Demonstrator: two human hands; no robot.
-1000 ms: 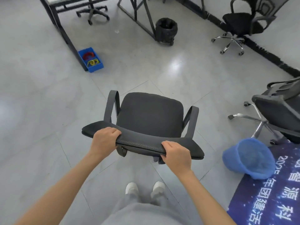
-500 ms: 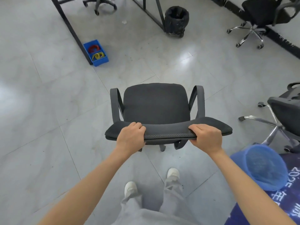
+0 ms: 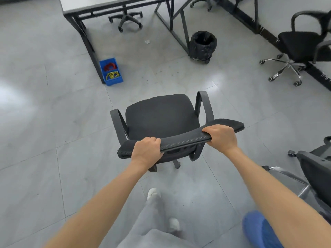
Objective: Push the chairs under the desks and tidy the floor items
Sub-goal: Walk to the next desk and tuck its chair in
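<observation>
At the bottom of the frame a person's grey trouser legs and white shoes stand on the grey tiled floor, with a blue mesh basket at the lower right, partly hidden behind the right forearm. Just above, in the centre, both hands hold the top edge of the backrest of a black office chair: the left hand has its fingers curled over the left part of that edge, and the right hand grips the right part the same way. The chair's seat faces away toward the top of the frame, its armrests on either side, and it stands on open floor well apart from the desks.

At the right edge a second dark chair with a chrome base is cut off by the frame. Further up, left of centre, a blue bin holding red and yellow coils, probably cables, sits just beside a black desk leg. A black waste bin stands by the next desk frame, upper centre. A white-topped desk spans the upper left with a chair base beneath it. Another black chair on chrome legs stands at the upper right.
</observation>
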